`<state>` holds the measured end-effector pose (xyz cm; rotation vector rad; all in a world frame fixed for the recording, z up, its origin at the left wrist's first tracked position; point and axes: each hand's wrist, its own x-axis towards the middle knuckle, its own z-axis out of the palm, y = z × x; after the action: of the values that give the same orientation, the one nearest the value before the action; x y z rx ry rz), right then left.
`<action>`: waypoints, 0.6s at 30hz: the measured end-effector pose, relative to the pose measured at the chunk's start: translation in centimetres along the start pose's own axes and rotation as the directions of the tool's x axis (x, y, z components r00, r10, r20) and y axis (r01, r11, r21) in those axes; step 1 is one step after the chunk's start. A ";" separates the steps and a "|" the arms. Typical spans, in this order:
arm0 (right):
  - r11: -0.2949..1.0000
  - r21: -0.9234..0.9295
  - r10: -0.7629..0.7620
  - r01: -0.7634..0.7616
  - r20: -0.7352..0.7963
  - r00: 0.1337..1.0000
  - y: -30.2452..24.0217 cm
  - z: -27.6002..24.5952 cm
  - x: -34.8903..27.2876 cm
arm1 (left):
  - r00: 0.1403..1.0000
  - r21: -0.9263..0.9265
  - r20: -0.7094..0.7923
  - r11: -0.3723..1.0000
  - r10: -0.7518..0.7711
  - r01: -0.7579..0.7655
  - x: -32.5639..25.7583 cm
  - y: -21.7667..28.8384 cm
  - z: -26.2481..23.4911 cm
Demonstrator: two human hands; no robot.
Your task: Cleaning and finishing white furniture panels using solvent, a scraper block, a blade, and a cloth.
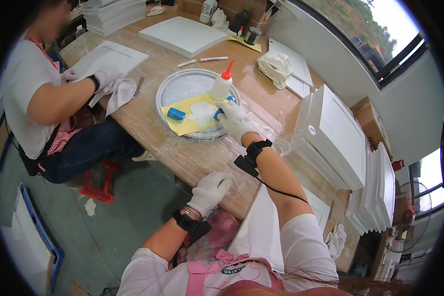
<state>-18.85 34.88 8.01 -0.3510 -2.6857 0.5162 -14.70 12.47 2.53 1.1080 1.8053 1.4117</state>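
Note:
My right hand point(236, 120), in a white glove, is closed around a small blue piece point(218, 114) that shows only in part, so its kind is unclear. It is over the right side of a yellow sheet point(186, 128) bearing a smear of white paste point(202, 112). Another small blue block point(176, 115) lies at the sheet's left. The sheet rests on a round whitish lid point(165, 89), with a white squeeze bottle with a red nozzle point(222, 84) standing behind my fingers. My gloved left hand point(210, 192) is at the table's near edge, fingers curled; their contents are hidden.
A white panel point(261, 229) leans against the table edge before my body. Stacked white panels point(335, 138) stand at right; another panel stack point(182, 35) lies at the back. At left, a gloved co-worker point(49, 98) wipes a panel point(116, 56) with a cloth.

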 end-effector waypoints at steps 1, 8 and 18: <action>1.000 0.004 -0.004 0.004 -0.003 1.000 0.3 -0.1 -0.2 | 1.000 0.017 -0.014 1.000 0.007 -0.006 0.1 -0.2 0.3; 0.970 0.185 0.172 -0.157 -0.070 0.983 -2.0 -6.0 -2.4 | 0.993 -0.285 0.008 0.952 -0.118 0.116 0.2 -1.7 1.1; 0.952 0.245 -0.031 0.181 -0.513 0.858 -11.4 -33.3 -12.3 | 0.997 -0.214 0.025 0.973 -0.079 0.082 0.8 -0.7 1.6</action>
<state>3.98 30.91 37.26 -0.2121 -2.0731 0.6635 -13.90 13.85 1.46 0.9223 1.6222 1.5045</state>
